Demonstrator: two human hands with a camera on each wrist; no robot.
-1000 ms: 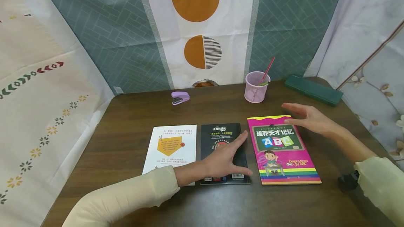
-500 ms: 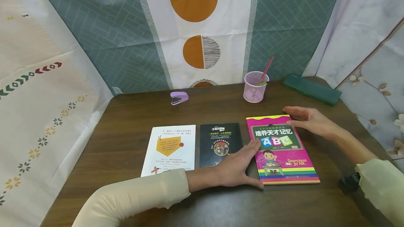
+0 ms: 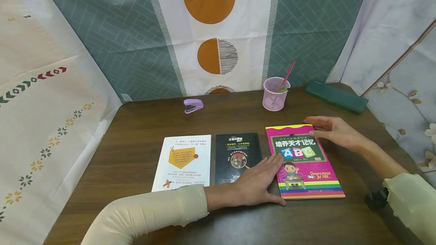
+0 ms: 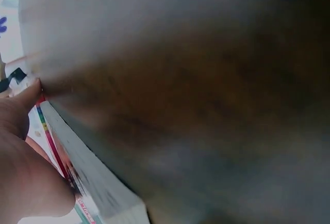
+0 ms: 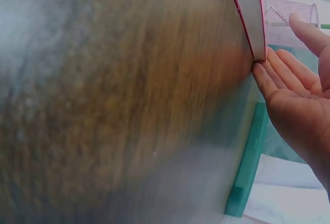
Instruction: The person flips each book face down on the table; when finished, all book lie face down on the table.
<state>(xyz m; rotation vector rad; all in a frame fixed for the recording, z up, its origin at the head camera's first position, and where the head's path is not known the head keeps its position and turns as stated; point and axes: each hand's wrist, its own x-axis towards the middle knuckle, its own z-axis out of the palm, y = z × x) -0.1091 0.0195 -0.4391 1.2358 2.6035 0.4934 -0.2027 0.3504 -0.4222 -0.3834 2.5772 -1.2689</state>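
Note:
A pink ABC book (image 3: 318, 169) lies face up on the table's right half. My left hand (image 3: 257, 184) reaches across the lower part of a black book (image 3: 235, 146), its extended fingers touching the pink book's left edge and its thumb by the lower left corner. Beside the pink book's upper right corner is my right hand (image 3: 337, 133), fingers extended; in the right wrist view its fingertips meet the corner of the book (image 5: 247, 13). A white book (image 3: 184, 162) lies leftmost, its lower edge covered by my left sleeve.
Along the back of the wooden table (image 3: 136, 154) are a purple stapler (image 3: 193, 106), a pink mesh pen cup (image 3: 275, 95) holding a red pencil, and a long green case (image 3: 337, 96). Fabric hangs behind and at both sides.
My left hand has moved right and down from above the black book to the pink book's left edge. My right hand has shifted slightly down. The books look unmoved.

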